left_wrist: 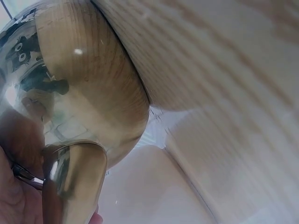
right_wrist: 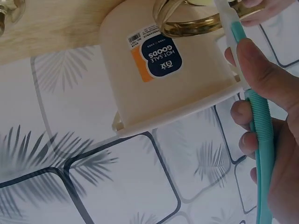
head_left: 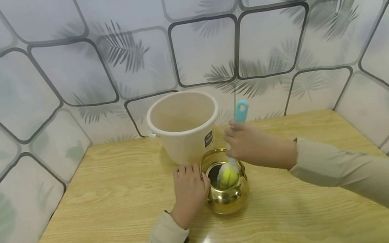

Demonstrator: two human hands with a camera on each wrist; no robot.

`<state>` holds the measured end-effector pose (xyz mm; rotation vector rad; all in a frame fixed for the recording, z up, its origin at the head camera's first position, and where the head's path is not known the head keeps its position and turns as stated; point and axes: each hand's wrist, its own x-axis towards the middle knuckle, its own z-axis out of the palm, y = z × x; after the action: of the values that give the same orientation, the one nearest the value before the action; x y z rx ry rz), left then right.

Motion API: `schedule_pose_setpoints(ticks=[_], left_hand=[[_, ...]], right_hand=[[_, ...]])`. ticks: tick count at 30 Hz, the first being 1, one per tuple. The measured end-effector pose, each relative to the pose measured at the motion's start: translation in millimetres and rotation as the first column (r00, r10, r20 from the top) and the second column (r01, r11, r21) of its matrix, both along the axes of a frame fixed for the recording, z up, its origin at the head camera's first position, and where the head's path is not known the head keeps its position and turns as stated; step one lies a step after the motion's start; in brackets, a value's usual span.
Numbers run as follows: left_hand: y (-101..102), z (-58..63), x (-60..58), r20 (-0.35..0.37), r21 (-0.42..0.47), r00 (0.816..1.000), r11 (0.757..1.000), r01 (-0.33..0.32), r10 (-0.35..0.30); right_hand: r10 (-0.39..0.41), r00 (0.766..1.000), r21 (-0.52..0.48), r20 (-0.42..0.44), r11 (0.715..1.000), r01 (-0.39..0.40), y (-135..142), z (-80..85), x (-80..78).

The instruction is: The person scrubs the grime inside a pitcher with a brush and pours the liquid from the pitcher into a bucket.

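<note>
A shiny gold kettle [head_left: 228, 203] stands on the wooden table, its round mouth facing up and its hoop handle raised behind. My left hand [head_left: 189, 187] grips the kettle at its left side; in the left wrist view, fingers show on both sides of the spout [left_wrist: 74, 186]. A cleaning brush with a blue-green handle [right_wrist: 261, 126] is held in my right hand [head_left: 253, 143], fingers wrapped round the grip. Its yellow sponge head [head_left: 229, 177], with whitish edging, sits tilted in the kettle's mouth. The kettle's inside is mostly hidden.
Just behind the kettle stands a cream plastic bucket [head_left: 185, 138] with a dark blue and orange label [right_wrist: 159, 56]. The wooden table [head_left: 118, 212] ends at a wall [head_left: 204, 51] covered in a leaf and rounded-square pattern, which closes both sides too.
</note>
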<state>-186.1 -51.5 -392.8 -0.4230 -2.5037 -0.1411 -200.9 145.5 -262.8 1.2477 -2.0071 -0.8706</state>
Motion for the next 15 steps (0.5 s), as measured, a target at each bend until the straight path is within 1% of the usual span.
schedule_pose_setpoints(ticks=[3,7,9,12,15], left_hand=[[1,0.0,0.2,-0.004,0.007,1.000,1.000,-0.003,0.003],[1,-0.3,0.0,-0.015,0.012,1.000,1.000,-0.008,0.008],[1,-0.4,0.0,-0.013,0.014,1.000,1.000,-0.009,0.009],[1,-0.4,-0.4,0.000,0.019,1.000,1.000,-0.009,0.009],[1,0.1,-0.4,0.020,0.020,1.000,1.000,-0.010,0.009]], right_hand=[[-0.035,0.996,-0.022,0.083,0.999,0.037,2,2.8,-1.4],[-0.068,0.979,-0.055,0.191,0.995,0.080,7,6.7,-3.3],[-0.080,0.962,-0.091,0.259,0.990,0.107,11,7.4,-4.1],[-0.094,0.932,-0.151,0.349,0.976,0.155,20,4.2,-5.8],[-0.112,0.893,-0.206,0.437,0.954,0.220,29,-1.4,-6.4]])
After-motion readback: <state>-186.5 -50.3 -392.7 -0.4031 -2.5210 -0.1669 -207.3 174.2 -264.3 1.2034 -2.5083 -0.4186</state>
